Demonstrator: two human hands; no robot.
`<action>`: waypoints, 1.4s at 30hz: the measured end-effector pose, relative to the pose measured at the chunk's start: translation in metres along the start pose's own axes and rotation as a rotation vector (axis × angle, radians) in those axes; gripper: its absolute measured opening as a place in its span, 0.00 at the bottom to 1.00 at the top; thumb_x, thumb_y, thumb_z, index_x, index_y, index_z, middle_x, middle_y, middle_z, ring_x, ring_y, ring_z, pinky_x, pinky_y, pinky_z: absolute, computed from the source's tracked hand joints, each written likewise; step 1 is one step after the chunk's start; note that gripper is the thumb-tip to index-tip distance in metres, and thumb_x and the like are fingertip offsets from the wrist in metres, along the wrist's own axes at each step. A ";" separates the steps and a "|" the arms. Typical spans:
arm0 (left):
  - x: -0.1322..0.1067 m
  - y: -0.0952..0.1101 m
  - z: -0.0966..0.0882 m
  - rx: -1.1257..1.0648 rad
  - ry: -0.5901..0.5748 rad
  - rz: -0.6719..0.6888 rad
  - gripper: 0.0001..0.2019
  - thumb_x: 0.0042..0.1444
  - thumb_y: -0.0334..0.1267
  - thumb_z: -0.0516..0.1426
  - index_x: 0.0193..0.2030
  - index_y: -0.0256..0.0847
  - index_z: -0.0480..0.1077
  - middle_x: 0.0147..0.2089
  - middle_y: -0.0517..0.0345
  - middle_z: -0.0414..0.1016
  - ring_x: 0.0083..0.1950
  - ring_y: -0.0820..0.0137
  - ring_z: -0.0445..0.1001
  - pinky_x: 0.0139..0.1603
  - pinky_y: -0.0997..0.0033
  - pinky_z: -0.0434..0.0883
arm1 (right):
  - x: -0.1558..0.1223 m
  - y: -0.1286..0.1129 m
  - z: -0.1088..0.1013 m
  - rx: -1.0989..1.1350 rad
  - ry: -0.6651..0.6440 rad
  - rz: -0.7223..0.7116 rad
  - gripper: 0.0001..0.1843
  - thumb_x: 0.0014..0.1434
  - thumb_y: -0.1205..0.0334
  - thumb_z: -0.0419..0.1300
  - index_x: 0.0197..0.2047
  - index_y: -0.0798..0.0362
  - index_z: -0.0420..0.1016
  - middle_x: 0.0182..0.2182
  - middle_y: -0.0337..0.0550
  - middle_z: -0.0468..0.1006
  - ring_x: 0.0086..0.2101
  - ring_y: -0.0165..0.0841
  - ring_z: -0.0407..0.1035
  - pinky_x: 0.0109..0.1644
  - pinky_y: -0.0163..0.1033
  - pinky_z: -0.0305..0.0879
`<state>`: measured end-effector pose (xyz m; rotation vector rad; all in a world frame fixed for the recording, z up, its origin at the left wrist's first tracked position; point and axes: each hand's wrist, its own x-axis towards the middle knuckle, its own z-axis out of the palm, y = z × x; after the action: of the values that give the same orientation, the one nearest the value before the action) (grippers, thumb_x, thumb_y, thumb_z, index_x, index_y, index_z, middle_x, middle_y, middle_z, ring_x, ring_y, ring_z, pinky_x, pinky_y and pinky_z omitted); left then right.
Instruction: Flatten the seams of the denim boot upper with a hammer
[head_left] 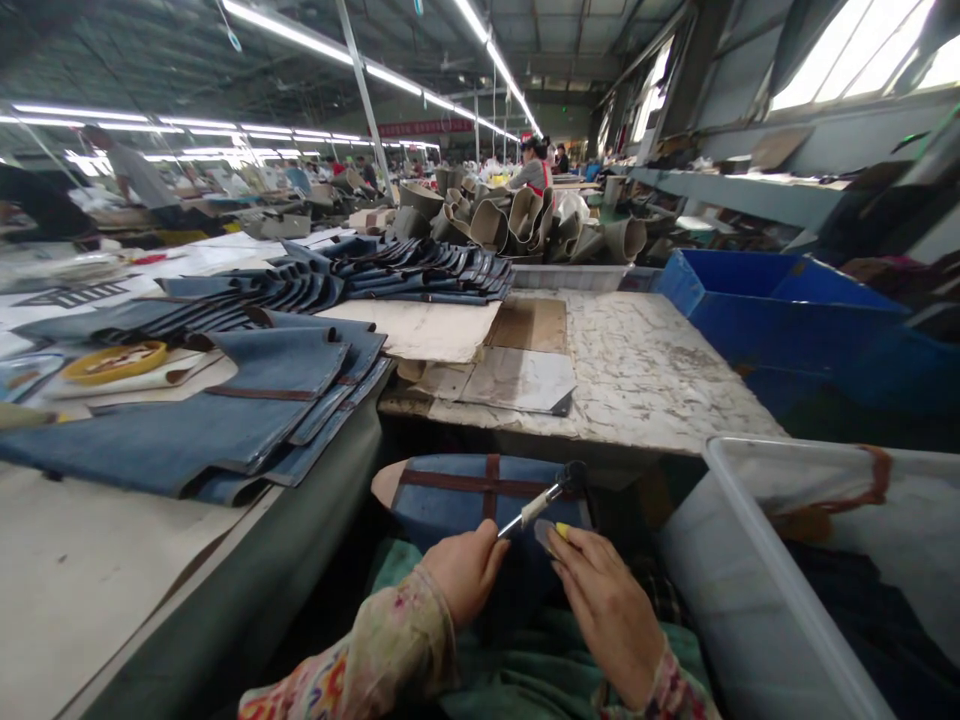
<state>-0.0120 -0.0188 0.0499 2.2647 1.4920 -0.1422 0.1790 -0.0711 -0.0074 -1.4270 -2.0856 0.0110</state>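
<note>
1. So, big factory hall: strip lights (pixel 292 35) run overhead, windows sit high up to the right of the blue strapped piece (pixel 450 512), and that piece is basically front and centre, low over the person's lap with green cloth (pixel 517 665) around it.
2. Just beyond the blue strapped piece there's a scuffed whitish worktop (pixel 645 360), pretty beat up, with a few loose flat sheets (pixel 517 378) on it.
3. Left hand (pixel 461 572) is at the near edge of the blue strapped piece, fingers closed around the lower end of a hammer-like tool (pixel 535 506). The shaft slants up and right over the piece, dark head near its right end.
4. Right hand (pixel 606 605) comes in at the near right of it, fingers bent and close together, pinching a small yellow-and-grey item (pixel 547 538). Thumb's mostly hidden, and I can't tell what the item is.
5. Both hands and the tool block part of the blue strapped piece.
6. Left of it: stacked blue panels (pixel 292 400) and a yellow ring (pixel 116 363). Right: a grey tub (pixel 720 570); farther right and beyond, a blue bin (pixel 787 335).
7. Way past it: piled olive cuffs (pixel 491 225) and a co-worker (pixel 534 168).
</note>
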 end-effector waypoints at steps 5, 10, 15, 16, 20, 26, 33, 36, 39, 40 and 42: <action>0.005 0.007 -0.016 -0.132 0.100 0.088 0.12 0.62 0.43 0.39 0.35 0.44 0.59 0.29 0.60 0.70 0.32 0.67 0.72 0.31 0.73 0.62 | -0.003 0.001 -0.002 0.019 -0.001 0.000 0.19 0.63 0.67 0.44 0.56 0.53 0.62 0.45 0.47 0.68 0.46 0.38 0.62 0.48 0.45 0.67; -0.015 0.004 -0.023 -0.274 0.163 0.125 0.13 0.62 0.43 0.37 0.33 0.43 0.57 0.27 0.62 0.66 0.29 0.72 0.67 0.31 0.76 0.61 | -0.002 0.004 -0.004 0.043 -0.008 0.025 0.18 0.63 0.66 0.44 0.56 0.51 0.62 0.45 0.46 0.68 0.47 0.37 0.61 0.49 0.44 0.66; -0.014 0.008 -0.017 -0.139 0.084 0.125 0.14 0.62 0.45 0.38 0.33 0.44 0.59 0.29 0.61 0.69 0.30 0.70 0.70 0.30 0.75 0.61 | -0.002 0.006 -0.003 0.033 0.006 0.020 0.18 0.63 0.66 0.45 0.55 0.52 0.64 0.45 0.46 0.68 0.46 0.37 0.62 0.48 0.44 0.67; -0.010 0.010 -0.016 -0.103 0.063 0.103 0.14 0.62 0.44 0.38 0.34 0.44 0.59 0.30 0.60 0.70 0.31 0.69 0.71 0.30 0.74 0.61 | -0.002 0.006 -0.003 0.030 0.011 0.022 0.18 0.63 0.66 0.45 0.55 0.53 0.64 0.45 0.47 0.68 0.46 0.37 0.62 0.48 0.44 0.67; 0.006 0.013 -0.015 0.014 -0.012 0.023 0.13 0.61 0.43 0.39 0.35 0.43 0.60 0.30 0.57 0.72 0.33 0.64 0.73 0.29 0.72 0.61 | -0.003 0.004 -0.004 0.028 0.021 0.026 0.18 0.63 0.66 0.44 0.54 0.53 0.65 0.44 0.47 0.69 0.45 0.37 0.63 0.46 0.43 0.68; 0.005 0.007 -0.011 -0.026 0.020 0.091 0.14 0.62 0.44 0.38 0.34 0.44 0.59 0.30 0.59 0.71 0.31 0.67 0.72 0.29 0.73 0.60 | -0.004 0.003 -0.005 0.038 0.031 0.029 0.18 0.63 0.67 0.45 0.54 0.53 0.64 0.44 0.47 0.69 0.45 0.37 0.63 0.46 0.43 0.68; -0.002 -0.012 -0.005 -0.163 0.053 0.092 0.14 0.61 0.45 0.37 0.32 0.44 0.56 0.26 0.62 0.65 0.28 0.70 0.67 0.29 0.74 0.59 | -0.006 0.004 -0.004 0.060 -0.006 0.024 0.19 0.63 0.68 0.45 0.56 0.53 0.61 0.45 0.47 0.67 0.46 0.37 0.61 0.48 0.45 0.67; -0.008 -0.022 -0.004 -0.183 -0.002 0.057 0.13 0.60 0.45 0.38 0.31 0.44 0.56 0.24 0.63 0.62 0.26 0.71 0.64 0.27 0.74 0.57 | -0.006 0.005 -0.003 0.061 -0.003 0.035 0.19 0.63 0.67 0.45 0.56 0.52 0.61 0.45 0.47 0.67 0.47 0.37 0.61 0.48 0.45 0.66; -0.009 -0.027 -0.004 -0.235 0.040 0.078 0.14 0.61 0.46 0.38 0.31 0.43 0.56 0.24 0.63 0.60 0.26 0.72 0.63 0.28 0.75 0.58 | -0.007 0.006 -0.002 0.062 0.003 0.033 0.19 0.63 0.66 0.45 0.57 0.51 0.61 0.45 0.47 0.67 0.47 0.37 0.61 0.49 0.44 0.66; -0.009 -0.027 -0.005 -0.259 0.081 0.090 0.15 0.61 0.46 0.37 0.31 0.43 0.56 0.24 0.63 0.60 0.27 0.72 0.63 0.29 0.75 0.58 | -0.007 0.006 -0.002 0.064 0.006 0.031 0.20 0.63 0.66 0.45 0.57 0.51 0.61 0.45 0.46 0.67 0.47 0.37 0.61 0.49 0.44 0.66; -0.009 -0.026 -0.006 -0.256 0.104 0.086 0.14 0.61 0.45 0.37 0.31 0.43 0.57 0.24 0.64 0.60 0.27 0.73 0.63 0.29 0.76 0.59 | -0.006 0.006 -0.003 0.064 0.010 0.029 0.19 0.63 0.66 0.44 0.57 0.51 0.61 0.45 0.46 0.68 0.47 0.36 0.62 0.50 0.43 0.66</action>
<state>-0.0401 -0.0153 0.0506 2.1512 1.3724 0.1843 0.1866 -0.0749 -0.0100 -1.4160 -2.0378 0.0809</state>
